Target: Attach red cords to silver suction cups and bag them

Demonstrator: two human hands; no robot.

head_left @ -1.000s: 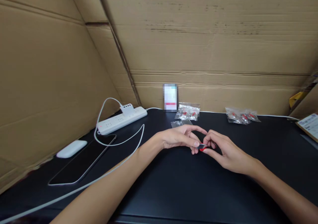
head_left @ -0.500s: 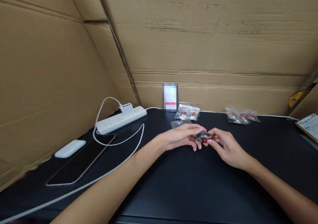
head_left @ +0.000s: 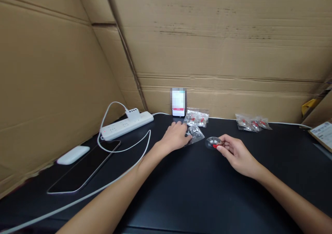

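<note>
In the head view my right hand (head_left: 235, 155) pinches a small shiny round disc (head_left: 213, 141) with a dished middle. A red loop (head_left: 215, 146) sits at the disc's near side, by my thumb and fingertips. My left hand (head_left: 176, 136) is palm down over the table, fingers apart, holding nothing that I can see. Its thumb touches a crumpled clear plastic bag (head_left: 196, 134); the far fingertips are partly hidden. Just behind lie clear bags with shiny pieces and red loops (head_left: 197, 118).
More bagged pieces (head_left: 252, 122) lie at the back right. A lit phone (head_left: 178, 102) leans against the cardboard wall (head_left: 220, 54). On the left are a white power strip (head_left: 127, 125), a looping white cable (head_left: 147, 145), a dark tablet-like device (head_left: 84, 168) and a white case (head_left: 73, 155).
My left hand has let go of the disc and moved left to the plastic bag, which now lies farther right and nearer. My right hand stays in place, still pinching the disc.
</note>
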